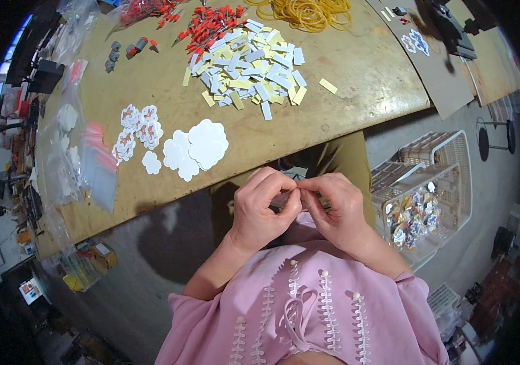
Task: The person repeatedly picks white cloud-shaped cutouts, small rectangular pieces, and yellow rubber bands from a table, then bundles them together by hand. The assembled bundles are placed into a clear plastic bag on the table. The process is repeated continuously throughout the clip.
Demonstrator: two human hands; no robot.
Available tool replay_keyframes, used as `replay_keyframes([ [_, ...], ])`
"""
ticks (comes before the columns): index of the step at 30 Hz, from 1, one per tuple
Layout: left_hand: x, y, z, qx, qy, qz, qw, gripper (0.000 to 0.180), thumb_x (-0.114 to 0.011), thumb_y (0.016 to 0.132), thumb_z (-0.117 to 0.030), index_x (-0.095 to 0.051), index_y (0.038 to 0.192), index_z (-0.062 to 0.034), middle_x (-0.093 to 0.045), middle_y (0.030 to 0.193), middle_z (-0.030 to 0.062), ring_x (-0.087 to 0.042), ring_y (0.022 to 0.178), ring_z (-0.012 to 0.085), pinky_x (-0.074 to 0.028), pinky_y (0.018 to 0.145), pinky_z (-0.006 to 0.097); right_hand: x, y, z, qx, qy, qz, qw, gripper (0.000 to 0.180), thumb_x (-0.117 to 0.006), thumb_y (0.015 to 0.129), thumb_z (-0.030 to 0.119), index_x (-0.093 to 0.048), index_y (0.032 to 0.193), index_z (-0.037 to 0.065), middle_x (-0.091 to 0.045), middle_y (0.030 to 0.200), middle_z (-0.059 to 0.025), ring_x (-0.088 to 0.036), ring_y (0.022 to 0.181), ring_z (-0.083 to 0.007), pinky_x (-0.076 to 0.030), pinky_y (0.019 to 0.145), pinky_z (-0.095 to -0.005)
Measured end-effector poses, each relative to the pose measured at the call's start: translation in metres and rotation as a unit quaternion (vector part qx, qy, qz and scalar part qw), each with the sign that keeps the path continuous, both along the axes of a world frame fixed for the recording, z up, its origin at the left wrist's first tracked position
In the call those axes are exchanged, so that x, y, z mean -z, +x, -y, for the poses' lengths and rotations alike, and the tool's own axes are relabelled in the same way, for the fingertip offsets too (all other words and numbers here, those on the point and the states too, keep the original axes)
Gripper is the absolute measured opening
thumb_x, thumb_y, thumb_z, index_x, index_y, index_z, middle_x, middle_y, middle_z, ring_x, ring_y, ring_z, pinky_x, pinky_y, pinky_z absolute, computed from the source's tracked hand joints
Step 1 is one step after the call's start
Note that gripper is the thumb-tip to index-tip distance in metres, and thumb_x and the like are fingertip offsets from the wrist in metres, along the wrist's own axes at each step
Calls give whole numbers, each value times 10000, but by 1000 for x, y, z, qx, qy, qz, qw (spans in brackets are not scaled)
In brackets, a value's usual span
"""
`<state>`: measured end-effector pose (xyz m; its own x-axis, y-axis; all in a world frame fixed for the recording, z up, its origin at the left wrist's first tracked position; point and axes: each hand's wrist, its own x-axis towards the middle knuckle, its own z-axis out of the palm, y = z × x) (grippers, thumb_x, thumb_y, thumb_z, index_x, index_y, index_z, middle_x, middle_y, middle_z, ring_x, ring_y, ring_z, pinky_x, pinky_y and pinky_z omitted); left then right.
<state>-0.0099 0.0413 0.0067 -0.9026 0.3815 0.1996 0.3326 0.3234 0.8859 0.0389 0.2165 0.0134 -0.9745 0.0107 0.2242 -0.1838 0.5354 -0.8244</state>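
Head view: small piece [286,198] hidden between fingertips [299,193].

Both hands meet in front of the body: left hand [264,210] curled, right hand [334,210] curled too, fingertips pinched together in a tight grip, forearms angling in from below.

A small thin strip [286,199], pale and light grey, sits pinched between the fingertips of the left hand [264,210] and the right hand [333,207]. Both hands are held together over the lap, just below the table edge, fingertips meeting at the middle. Only a short part of the strip shows between the fingers; the rest is covered, so its full shape and orientation cannot be determined.
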Motion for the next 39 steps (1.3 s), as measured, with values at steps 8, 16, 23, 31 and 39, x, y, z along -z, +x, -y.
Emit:
replay_keyframes([
  [8, -5, -3, 8, 32, -11, 35, 999, 131, -776, 827, 21, -658, 864, -23, -645, 807, 73, -658, 671, 192, -519, 595, 311, 0, -2, -5, -30, -58, 65, 996, 118, -763, 905, 22, -757, 1019, 50, -773, 902, -112, -741, 808, -296, -565, 768, -394],
  [16, -2, -6, 39, 92, -3, 176, 980, 113, -758, 859, 15, -648, 867, -12, -639, 785, 46, -625, 652, 99, -512, 606, 278, 13, 2, -27, -30, -327, 283, 901, 82, -689, 1049, 47, -725, 1072, -23, -761, 945, -32, -713, 856, -95, -591, 777, -264],
  [23, 7, 8, 48, 81, 65, 206, 973, 42, -738, 915, 12, -700, 927, -1, -676, 836, 6, -639, 770, 49, -520, 656, 258, 26, 7, -50, 24, -390, 243, 888, 58, -627, 1066, 68, -662, 1075, 22, -721, 1009, -65, -713, 996, -186, -558, 925, -331],
  [31, -24, -9, 140, -275, -113, -176, 939, 86, -780, 903, -33, -726, 918, -98, -720, 819, 68, -692, 736, 258, -533, 678, 393, 125, 78, -259, 241, -98, 183, 948, 121, -685, 1061, 129, -613, 1077, 32, -608, 959, 40, -531, 808, -61, -457, 677, -274],
  [39, 9, -59, 285, -420, -279, -216, 836, 143, -767, 950, -137, -683, 945, -21, -638, 846, 97, -623, 751, 276, -506, 691, 414, 182, 201, -408, 140, 482, 433, 749, 373, -500, 1054, 293, -716, 1043, -11, -710, 1056, -339, -684, 1016, -539, -516, 824, -658],
])
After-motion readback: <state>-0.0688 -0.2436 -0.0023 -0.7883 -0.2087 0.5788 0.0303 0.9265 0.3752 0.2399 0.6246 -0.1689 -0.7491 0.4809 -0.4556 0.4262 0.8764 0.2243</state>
